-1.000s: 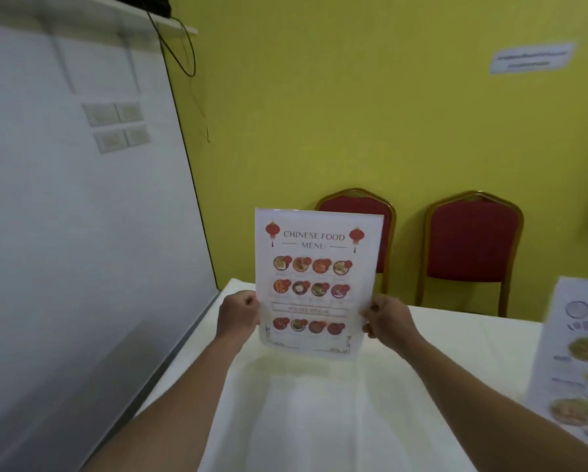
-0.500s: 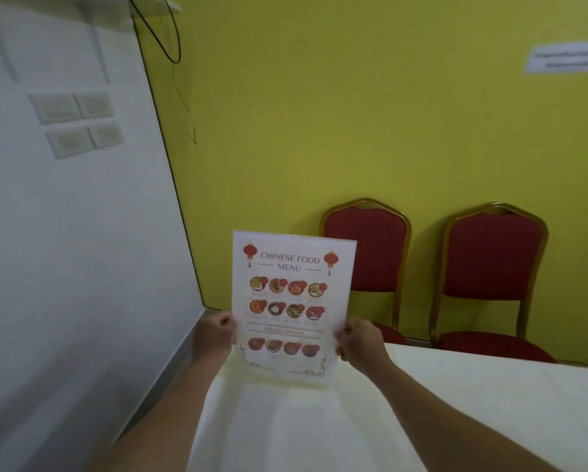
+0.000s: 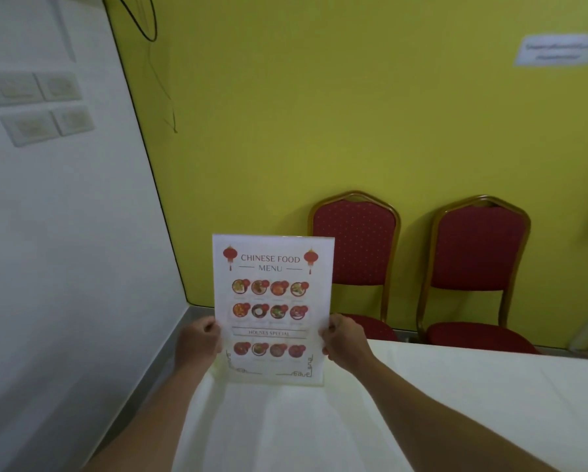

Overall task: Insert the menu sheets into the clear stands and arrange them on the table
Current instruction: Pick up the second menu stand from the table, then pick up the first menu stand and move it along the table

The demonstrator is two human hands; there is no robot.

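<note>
A clear stand holding a "Chinese Food Menu" sheet stands upright at the far left corner of the white-clothed table, its printed side facing me. My left hand grips its left edge and my right hand grips its right edge, both near the lower half. Its clear base sits at or just above the cloth; I cannot tell if it touches.
Two red padded chairs with gold frames stand behind the table against a yellow wall. A white wall with switch plates runs along the left. A paper notice hangs high on the right.
Both hands have carried the menu stand forward and left toward the table's far left corner. The view has turned left, so the second menu at the right edge is out of sight.
</note>
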